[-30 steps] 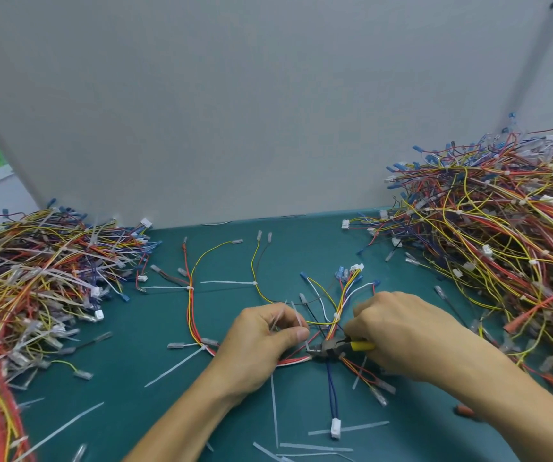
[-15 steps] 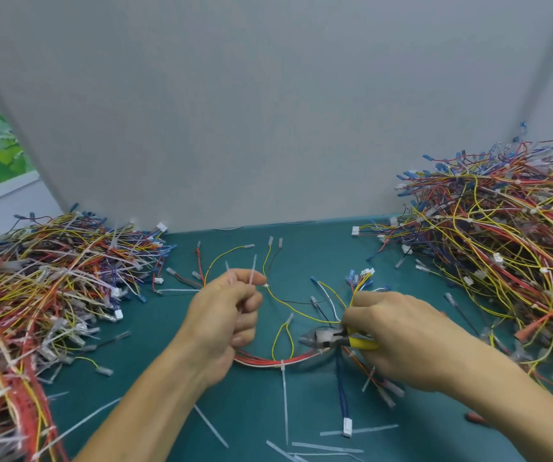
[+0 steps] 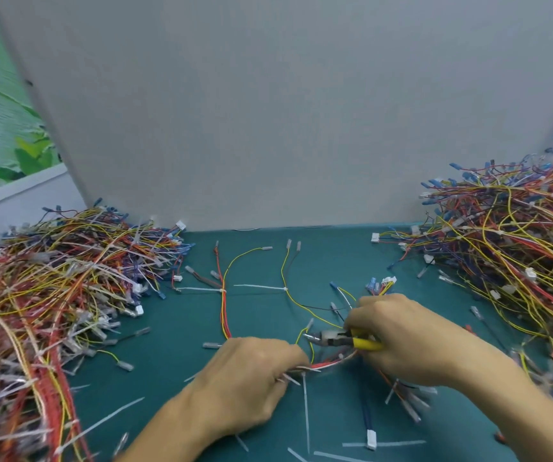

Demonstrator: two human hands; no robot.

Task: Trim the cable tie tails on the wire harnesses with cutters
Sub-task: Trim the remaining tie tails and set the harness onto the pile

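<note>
- Head view, far left: a heap of tied wire harnesses (image 3: 52, 295) is seen piled on the teal desk (image 3: 175, 361), with white tie tails sticking out of it.
- Left of centre: loose cable tie tails (image 3: 112, 418) are scattered across the desk.
- Centre: one wire harness (image 3: 223, 311) is spread flat, and its red and yellow leads are gathered under the left hand (image 3: 245, 385), whose fingers are curled tight round the bundle. An uncut tail (image 3: 305, 408) is seen trailing from the bundle toward the camera.
- Right of centre: yellow-handled cutters (image 3: 331, 338) are gripped by the right hand (image 3: 408, 345), fingers wrapped round the handles, with the tip pointed left just above the bundle.
- Far right: a second heap (image 3: 518, 261) of harnesses is stacked against the grey partition (image 3: 268, 111).
</note>
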